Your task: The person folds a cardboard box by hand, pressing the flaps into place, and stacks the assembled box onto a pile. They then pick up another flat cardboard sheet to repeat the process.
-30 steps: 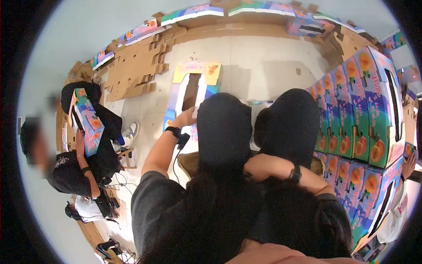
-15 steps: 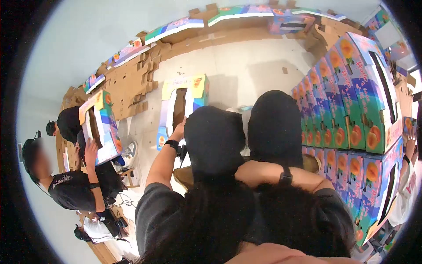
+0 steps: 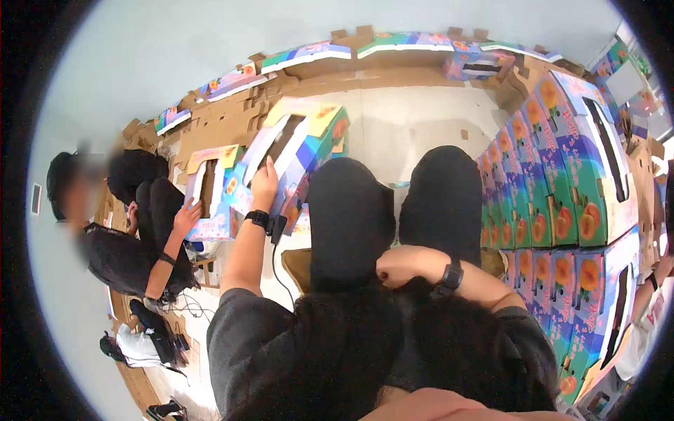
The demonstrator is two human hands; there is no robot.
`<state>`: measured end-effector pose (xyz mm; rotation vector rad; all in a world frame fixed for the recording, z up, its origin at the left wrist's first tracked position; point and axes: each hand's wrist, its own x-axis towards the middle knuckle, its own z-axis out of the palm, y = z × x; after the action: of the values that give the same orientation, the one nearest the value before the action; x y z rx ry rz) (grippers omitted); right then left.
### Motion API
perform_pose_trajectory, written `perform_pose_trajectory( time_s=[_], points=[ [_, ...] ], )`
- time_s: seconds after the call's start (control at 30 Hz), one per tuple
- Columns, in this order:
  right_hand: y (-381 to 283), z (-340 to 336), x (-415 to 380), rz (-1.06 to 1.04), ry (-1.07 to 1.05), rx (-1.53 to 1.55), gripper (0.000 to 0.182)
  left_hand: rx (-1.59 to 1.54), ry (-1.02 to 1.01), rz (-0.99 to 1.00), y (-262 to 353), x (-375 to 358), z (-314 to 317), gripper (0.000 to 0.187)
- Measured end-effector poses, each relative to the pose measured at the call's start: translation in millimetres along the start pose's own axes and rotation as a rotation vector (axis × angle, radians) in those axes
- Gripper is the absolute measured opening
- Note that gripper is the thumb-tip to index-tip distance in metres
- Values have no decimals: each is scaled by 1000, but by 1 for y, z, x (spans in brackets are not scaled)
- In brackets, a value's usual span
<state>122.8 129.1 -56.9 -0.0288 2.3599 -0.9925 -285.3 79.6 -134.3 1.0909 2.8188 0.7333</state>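
My left hand (image 3: 265, 184) is closed on the near edge of the long slot in a colourful peach-printed box (image 3: 309, 156). This box is raised and tilted, with a yellow flap at its far end. Just left of it, partly behind it, is a second similar box (image 3: 219, 184), with a co-worker's hand (image 3: 187, 216) at its side. My right hand (image 3: 407, 264) is curled in a fist near my lap, by my right knee, with nothing visible in it.
Stacked peach-printed boxes (image 3: 554, 161) rise on the right, in two tiers. Flattened cardboard (image 3: 203, 133) and more boxes line the wall. A co-worker in black (image 3: 116, 256) sits at the left; another person in white (image 3: 144, 345) is farther down.
My left hand has lifted the box up from the floor and tilted it. The co-worker's box has moved right, close beside mine. My right hand has stayed near my lap.
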Motion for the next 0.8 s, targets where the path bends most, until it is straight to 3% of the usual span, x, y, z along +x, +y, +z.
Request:
perform_pose_trajectory(
  time_s=[0.1, 0.2, 0.37, 0.43, 0.63, 0.8],
  points=[
    [3, 2, 0, -5, 0, 11, 34, -151, 243, 136, 29, 0, -39, 66],
    [4, 0, -6, -89, 89, -31, 34, -401, 306, 238, 83, -19, -99, 58],
    [-53, -35, -68, -280, 673, 63, 26, -439, 447, 455, 165, -80, -181, 53],
    [-75, -41, -89, -550, 1129, -128, 24, -428, 465, 530, 182, -103, -196, 51],
    [-135, -41, -179, -558, 1790, -663, 19, -272, 472, 853, 217, -158, -182, 40],
    [-108, -40, -176, -306, 1857, -844, 16, -265, 308, 902, 226, -187, -141, 42]
  ],
)
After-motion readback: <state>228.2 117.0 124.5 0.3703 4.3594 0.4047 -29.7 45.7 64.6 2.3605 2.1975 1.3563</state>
